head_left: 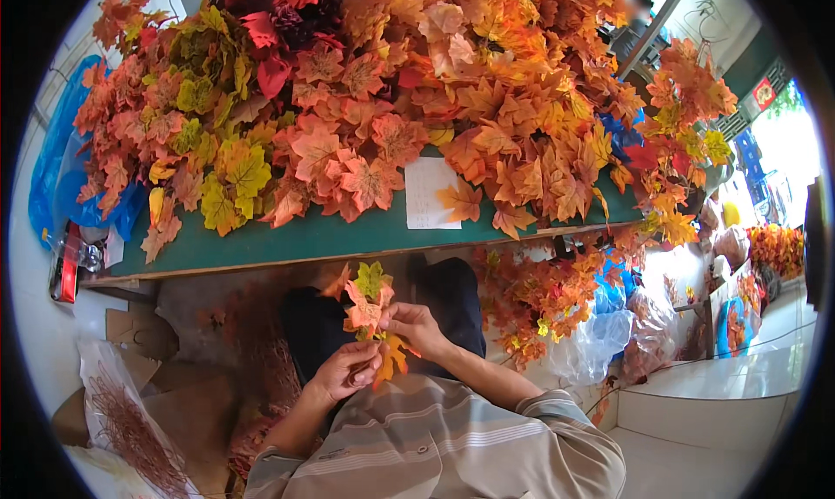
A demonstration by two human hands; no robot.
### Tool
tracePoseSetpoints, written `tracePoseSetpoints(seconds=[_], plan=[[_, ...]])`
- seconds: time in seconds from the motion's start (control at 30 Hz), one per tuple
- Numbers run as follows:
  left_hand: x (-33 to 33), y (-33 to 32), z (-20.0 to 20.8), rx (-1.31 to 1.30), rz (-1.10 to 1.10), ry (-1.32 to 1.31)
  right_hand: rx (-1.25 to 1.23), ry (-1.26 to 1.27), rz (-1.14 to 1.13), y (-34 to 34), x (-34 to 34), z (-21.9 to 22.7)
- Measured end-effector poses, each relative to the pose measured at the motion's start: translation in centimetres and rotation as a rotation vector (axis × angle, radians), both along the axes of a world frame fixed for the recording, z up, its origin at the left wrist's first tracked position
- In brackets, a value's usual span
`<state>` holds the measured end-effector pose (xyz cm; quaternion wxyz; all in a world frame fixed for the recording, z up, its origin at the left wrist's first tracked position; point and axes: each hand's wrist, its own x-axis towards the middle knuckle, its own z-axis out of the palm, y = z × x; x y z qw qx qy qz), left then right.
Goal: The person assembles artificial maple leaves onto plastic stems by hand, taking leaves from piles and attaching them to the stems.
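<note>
Above my lap I hold a small artificial maple leaf sprig (pixel 364 311) with pink-orange, yellow-green and orange leaves. My right hand (pixel 416 328) pinches it from the right side, near the middle of the leaves. Lower and to the left, my left hand (pixel 350 368) has its fingers closed at the sprig's lower part, beside an orange leaf. The stem between my fingers is mostly hidden. Beyond my knees, a large heap of artificial maple leaves (pixel 487 90) in orange, pink, red and yellow covers much of the green table (pixel 287 245).
A white paper sheet (pixel 426 194) lies near the table's front edge. Leaf garlands (pixel 539 303) hang at the right above clear plastic bags (pixel 600 347). Brown stems (pixel 130 429) rest on white plastic at the lower left, beside cardboard (pixel 196 421). A blue bag (pixel 65 168) hangs far left.
</note>
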<state>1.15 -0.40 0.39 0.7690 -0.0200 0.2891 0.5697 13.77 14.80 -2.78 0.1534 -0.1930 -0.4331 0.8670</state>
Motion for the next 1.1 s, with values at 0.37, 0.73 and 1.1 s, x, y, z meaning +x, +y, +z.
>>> tracePoseSetpoints(seconds=[0.37,0.73,1.1], plan=[[-0.6,1.6,-2.9,-0.206,0.264,0.405,1.141,-0.233,-0.157,2.5,1.2,2.8],[1.2,1.1,-2.7,-0.164,0.39,0.462,0.906,-0.219,0.044,-0.1,0.1,3.2],[1.8,1.3,-3.7,-0.225,0.282,0.451,1.037,-0.289,0.117,0.0,0.7,0.8]])
